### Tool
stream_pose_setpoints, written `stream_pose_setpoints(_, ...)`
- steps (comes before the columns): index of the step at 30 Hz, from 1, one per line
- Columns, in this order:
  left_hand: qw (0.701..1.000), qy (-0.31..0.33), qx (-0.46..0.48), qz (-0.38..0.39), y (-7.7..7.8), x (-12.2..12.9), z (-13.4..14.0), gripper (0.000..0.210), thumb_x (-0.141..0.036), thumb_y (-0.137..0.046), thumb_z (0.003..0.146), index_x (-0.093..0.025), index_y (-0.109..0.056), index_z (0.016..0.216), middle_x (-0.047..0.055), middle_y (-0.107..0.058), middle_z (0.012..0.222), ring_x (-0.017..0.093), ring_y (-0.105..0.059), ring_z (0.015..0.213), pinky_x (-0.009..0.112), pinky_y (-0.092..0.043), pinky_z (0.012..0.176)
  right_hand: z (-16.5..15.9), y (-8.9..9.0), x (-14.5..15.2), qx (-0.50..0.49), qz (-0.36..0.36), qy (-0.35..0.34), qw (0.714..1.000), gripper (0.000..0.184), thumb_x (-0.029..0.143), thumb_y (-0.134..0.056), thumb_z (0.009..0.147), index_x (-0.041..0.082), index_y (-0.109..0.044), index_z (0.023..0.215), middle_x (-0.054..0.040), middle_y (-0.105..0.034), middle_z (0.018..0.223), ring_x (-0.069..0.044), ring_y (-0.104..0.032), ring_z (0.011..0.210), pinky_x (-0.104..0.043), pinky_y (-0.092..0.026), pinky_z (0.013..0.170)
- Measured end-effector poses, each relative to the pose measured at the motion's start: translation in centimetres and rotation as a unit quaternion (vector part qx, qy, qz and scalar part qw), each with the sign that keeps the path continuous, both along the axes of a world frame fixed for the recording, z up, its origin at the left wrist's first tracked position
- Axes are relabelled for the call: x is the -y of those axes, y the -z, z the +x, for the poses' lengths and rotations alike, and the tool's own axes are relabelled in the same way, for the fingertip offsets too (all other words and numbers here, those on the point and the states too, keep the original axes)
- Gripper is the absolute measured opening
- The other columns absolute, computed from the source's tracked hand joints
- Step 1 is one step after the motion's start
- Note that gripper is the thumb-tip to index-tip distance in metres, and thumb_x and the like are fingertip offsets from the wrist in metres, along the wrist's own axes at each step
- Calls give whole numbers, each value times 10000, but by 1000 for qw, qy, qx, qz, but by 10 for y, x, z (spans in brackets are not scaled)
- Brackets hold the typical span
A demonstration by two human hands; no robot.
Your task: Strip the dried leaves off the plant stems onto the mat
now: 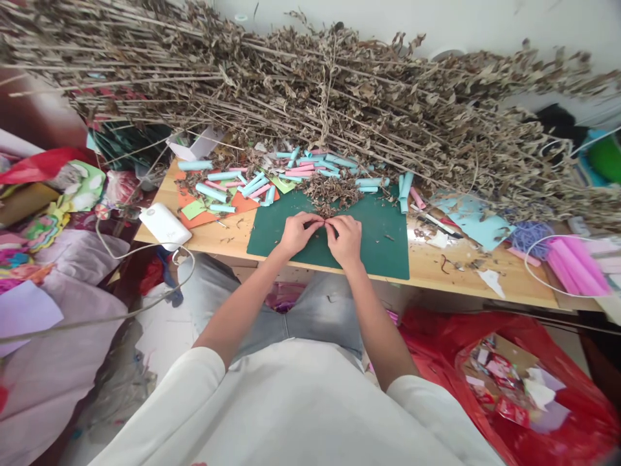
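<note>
My left hand and my right hand meet fingertip to fingertip over a green cutting mat. Both are closed in a pinch. Whatever sits between the fingertips is too small to make out; a dark speck shows there. Just beyond the fingers lies a heap of crumbled dried leaves, partly on the mat. Behind and to the left of it are several rolled blue paper tubes and pink paper tubes.
Bundled dried stalks span the table's back. At left are a white power bank with a cable and orange paper. Blue paper, purple string and pink paper lie right. A red bag of scraps stands below.
</note>
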State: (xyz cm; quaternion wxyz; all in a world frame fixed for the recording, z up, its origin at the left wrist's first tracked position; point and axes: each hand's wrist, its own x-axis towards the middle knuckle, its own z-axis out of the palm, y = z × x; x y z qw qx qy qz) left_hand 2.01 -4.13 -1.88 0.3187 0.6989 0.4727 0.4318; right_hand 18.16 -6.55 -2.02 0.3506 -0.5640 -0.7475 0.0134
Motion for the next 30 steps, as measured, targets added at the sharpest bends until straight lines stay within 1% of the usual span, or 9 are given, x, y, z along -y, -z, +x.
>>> stream_pose_setpoints(6, 1000, 7, -24, -8, -1, 2, 2, 93, -204, -673, 838, -188, -746, 893, 21, -712, 787, 136, -645, 708, 250, -514, 708, -1, 0, 1, 13, 3, 10, 1000, 145, 243, -503, 931, 201, -631, 876, -61, -674, 881, -212, -577, 890, -363, -335, 802)
stream_pose_setpoints(10, 999, -26, -11, -19, 2, 1, 2, 98, -221, -670, 841, -182, -748, 885, 23, -714, 782, 132, -638, 676, 252, -513, 701, 2, 2, -2, -22, 6, 55, 998, 116, 204, -501, 910, 202, -609, 868, -55, -665, 876, -208, -571, 882, -355, -338, 815)
stream_pose_setpoints(15, 999, -29, 10, -10, 7, -3, 1, 111, -276, -692, 858, -208, -773, 891, 30, -746, 847, 157, -664, 761, 279, -517, 768, 1, 1, -1, -39, -2, 53, 998, 137, 240, -492, 936, 204, -615, 890, -48, -670, 882, -196, -570, 872, -355, -326, 824)
stream_pose_setpoints(18, 999, -32, 18, -4, 8, -4, 1, 150, -290, -699, 860, -217, -781, 963, 37, -752, 851, 163, -663, 751, 290, -516, 750, -1, 1, 0, -36, 1, 55, 998, 149, 251, -490, 943, 203, -621, 889, -52, -672, 895, -196, -570, 882, -358, -323, 833)
stream_pose_setpoints(20, 1000, -18, 3, 5, 9, -4, 1, 160, -296, -695, 865, -224, -781, 979, 39, -753, 837, 169, -660, 748, 299, -518, 746, -1, 1, 0, -27, 1, 44, 999, 155, 257, -492, 949, 204, -627, 894, -52, -676, 906, -194, -573, 894, -361, -323, 844)
stream_pose_setpoints(25, 998, 16, -33, 55, 6, -3, 3, 131, -245, -646, 892, -212, -772, 915, 47, -758, 865, 180, -653, 810, 316, -525, 797, -1, 2, 1, 0, 9, 26, 1000, 161, 255, -491, 949, 204, -631, 890, -52, -683, 914, -193, -581, 894, -370, -320, 857)
stream_pose_setpoints(28, 997, 19, -42, 55, 4, -2, 3, 143, -221, -623, 902, -212, -765, 920, 44, -758, 884, 179, -651, 835, 317, -524, 829, -1, 1, 0, -5, 9, 57, 998, 165, 230, -485, 938, 199, -639, 888, -65, -685, 909, -203, -592, 901, -380, -324, 862)
stream_pose_setpoints(30, 999, -5, -33, 37, 4, -1, 2, 142, -233, -626, 902, -217, -766, 913, 41, -759, 886, 182, -659, 847, 320, -527, 838, -1, 1, -1, -16, 1, 80, 997, 195, 231, -471, 948, 196, -660, 915, -76, -690, 926, -207, -599, 913, -384, -325, 862)
